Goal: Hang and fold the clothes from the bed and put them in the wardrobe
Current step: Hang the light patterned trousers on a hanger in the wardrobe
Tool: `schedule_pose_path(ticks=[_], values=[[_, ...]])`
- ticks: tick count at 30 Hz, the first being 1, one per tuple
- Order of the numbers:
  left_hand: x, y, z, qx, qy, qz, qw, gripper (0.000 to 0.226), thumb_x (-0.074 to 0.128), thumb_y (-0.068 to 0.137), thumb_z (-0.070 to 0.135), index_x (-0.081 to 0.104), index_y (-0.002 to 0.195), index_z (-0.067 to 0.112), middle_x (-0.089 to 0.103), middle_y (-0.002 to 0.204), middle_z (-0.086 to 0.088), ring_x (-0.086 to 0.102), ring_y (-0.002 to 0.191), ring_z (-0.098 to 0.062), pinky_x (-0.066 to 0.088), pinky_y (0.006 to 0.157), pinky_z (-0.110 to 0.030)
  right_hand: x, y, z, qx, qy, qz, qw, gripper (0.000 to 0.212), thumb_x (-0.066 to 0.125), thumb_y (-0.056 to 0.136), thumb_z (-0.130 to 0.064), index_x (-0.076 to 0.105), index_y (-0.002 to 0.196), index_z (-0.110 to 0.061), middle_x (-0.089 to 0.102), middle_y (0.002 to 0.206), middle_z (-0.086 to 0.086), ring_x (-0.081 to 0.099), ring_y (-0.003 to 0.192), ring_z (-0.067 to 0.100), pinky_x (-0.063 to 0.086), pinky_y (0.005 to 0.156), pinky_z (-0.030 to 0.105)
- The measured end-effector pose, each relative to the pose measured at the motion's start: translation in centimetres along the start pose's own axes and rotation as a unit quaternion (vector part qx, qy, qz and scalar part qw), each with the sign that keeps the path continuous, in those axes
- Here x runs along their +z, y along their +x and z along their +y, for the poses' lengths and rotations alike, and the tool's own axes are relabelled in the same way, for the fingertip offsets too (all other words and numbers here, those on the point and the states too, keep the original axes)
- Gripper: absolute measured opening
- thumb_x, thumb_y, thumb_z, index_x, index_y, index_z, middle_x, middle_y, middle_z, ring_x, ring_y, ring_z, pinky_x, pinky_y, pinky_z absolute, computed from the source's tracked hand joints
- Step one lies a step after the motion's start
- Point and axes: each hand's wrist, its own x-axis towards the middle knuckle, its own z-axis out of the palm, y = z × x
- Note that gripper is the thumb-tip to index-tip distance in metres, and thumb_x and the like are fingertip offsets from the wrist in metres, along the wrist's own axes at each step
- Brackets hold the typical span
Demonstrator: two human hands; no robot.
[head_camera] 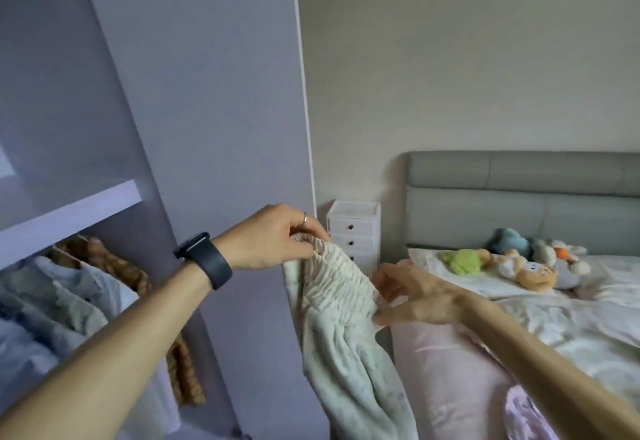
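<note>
Beside the wardrobe (214,93), your left hand (273,238) is pinching the pale garment (346,370) at its top. At 3 o'clock, your blurred right hand (415,297) is touching it; I cannot tell whether it is gripping.

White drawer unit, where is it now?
Head view, centre: the white drawer unit stands against the wall between the wardrobe and the grey headboard.

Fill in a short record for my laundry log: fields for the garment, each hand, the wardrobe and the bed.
garment: pale, elastic waistband, held up between wardrobe and bed, the rest hanging down
left hand: grips one end of the waistband; dark watch on the wrist
right hand: at the waistband's other end; grip unclear
wardrobe: open; hung clothes below a shelf
bed: plush toys near the headboard
</note>
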Motion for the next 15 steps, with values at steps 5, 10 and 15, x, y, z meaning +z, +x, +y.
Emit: schedule_pose_path(ticks=[5, 10, 15], values=[[-5.0, -6.4, -6.6, -0.074, 0.009, 0.083, 0.994, 0.028, 0.068, 0.083, 0.014, 0.075, 0.090, 0.041, 0.074, 0.096, 0.022, 0.066, 0.099, 0.003, 0.049, 0.097, -0.028, 3.8, 4.9, -4.1, -0.089, -0.148, 0.076, 0.982, 0.042, 0.067, 0.090, -0.053, 0.059, 0.081, -0.014, 0.058, 0.089, -0.005, 0.045, 0.095, 0.015, 0.037, 0.083, 0.030], [-8.0, -12.3, -10.2, -0.124, -0.014, 0.162, 0.979, 0.032, 0.073, 0.084, 0.005, 0.075, 0.094, 0.036, 0.073, 0.094, 0.027, 0.065, 0.093, 0.011, 0.047, 0.079, -0.006, 6.6, 8.0, -9.0, -0.178, -0.118, 0.159, 0.964, 0.018, 0.064, 0.096, -0.044, 0.059, 0.092, -0.027, 0.059, 0.067, -0.004, 0.052, 0.066, 0.013, 0.043, 0.065, 0.031], [-9.9, -18.6, -12.5, -0.214, 0.003, 0.191, 0.958, 0.021, 0.083, 0.079, 0.014, 0.079, 0.087, 0.033, 0.076, 0.088, 0.012, 0.069, 0.085, 0.002, 0.056, 0.083, -0.025, 8.7, 11.8, -12.9, -0.203, -0.139, 0.145, 0.958, 0.017, 0.065, 0.096, -0.041, 0.067, 0.112, -0.036, 0.070, 0.090, -0.011, 0.065, 0.080, 0.011, 0.047, 0.074, 0.025]])
